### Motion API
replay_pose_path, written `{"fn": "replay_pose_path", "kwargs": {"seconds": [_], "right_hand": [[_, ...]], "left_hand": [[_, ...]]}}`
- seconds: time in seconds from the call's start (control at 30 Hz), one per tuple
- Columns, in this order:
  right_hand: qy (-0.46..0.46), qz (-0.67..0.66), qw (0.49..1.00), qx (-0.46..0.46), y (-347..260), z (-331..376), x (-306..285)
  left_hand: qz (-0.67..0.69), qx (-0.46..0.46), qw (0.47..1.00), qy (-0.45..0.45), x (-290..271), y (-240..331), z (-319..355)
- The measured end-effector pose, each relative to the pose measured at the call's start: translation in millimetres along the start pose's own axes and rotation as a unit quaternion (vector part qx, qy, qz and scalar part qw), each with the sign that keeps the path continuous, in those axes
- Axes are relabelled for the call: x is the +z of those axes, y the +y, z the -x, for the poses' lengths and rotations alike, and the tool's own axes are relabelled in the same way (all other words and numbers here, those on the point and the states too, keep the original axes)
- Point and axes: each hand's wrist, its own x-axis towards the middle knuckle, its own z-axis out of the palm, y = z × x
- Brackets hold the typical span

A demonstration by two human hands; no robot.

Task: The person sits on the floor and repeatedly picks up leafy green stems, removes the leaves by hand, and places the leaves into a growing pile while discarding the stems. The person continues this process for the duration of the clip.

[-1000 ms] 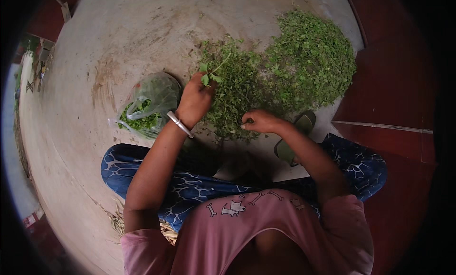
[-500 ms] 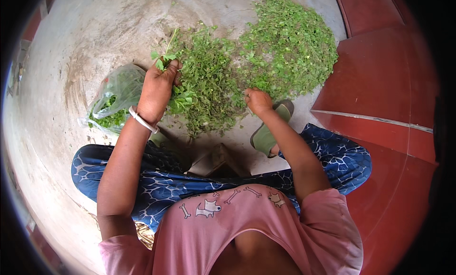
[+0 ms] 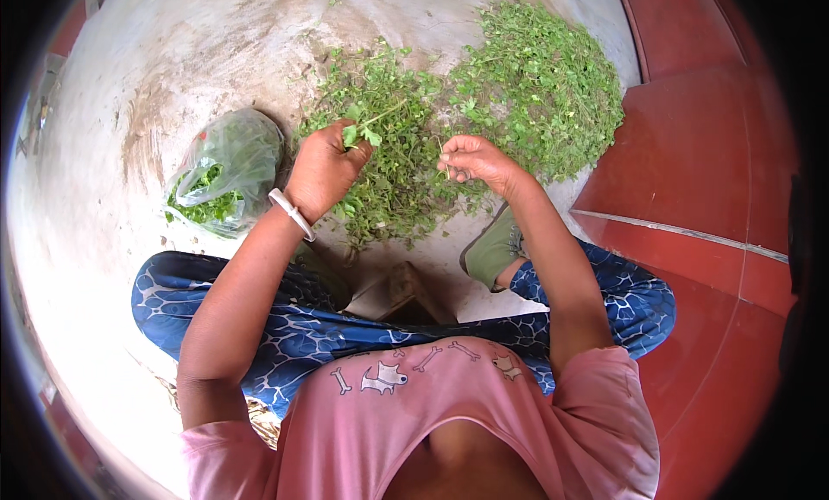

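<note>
A translucent plastic bag [image 3: 237, 167] is lying left of a loose green leaf heap [image 3: 389, 179] on the pale hard floor [image 3: 216, 60]. A broad green leaf mound [image 3: 548, 94] is sitting right of the heap, and flat red panels [image 3: 682, 163] are extending farther right.

A leafy green sprig [image 3: 371, 138] slants above loose piled greens [image 3: 393, 185].

Wide pale concrete floor [image 3: 95, 241], smeared with brown dirt [image 3: 142, 137] toward the upper left. Along the right, smooth red panels [image 3: 691, 146], crossed by a pale narrow strip [image 3: 682, 229] and thin seams. Strongest light on the left, bleaching the concrete nearly white; duller, greyer tones near the red.
</note>
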Motion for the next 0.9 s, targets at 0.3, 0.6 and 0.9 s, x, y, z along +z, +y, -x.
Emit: {"fn": "replay_pose_path", "kwargs": {"seconds": [0.3,0.6,0.9], "right_hand": [[-0.127,-0.087,0.988,-0.004,-30,13,50],[-0.137,-0.097,0.985,-0.04,-29,14,63],[-0.071,0.019,0.995,-0.065,-29,15,65]], "left_hand": [[-0.149,0.173,0.972,-0.056,11,12,17],[-0.194,0.119,0.972,-0.065,2,9,14],[-0.195,0.023,0.975,-0.105,-2,7,7]]}}
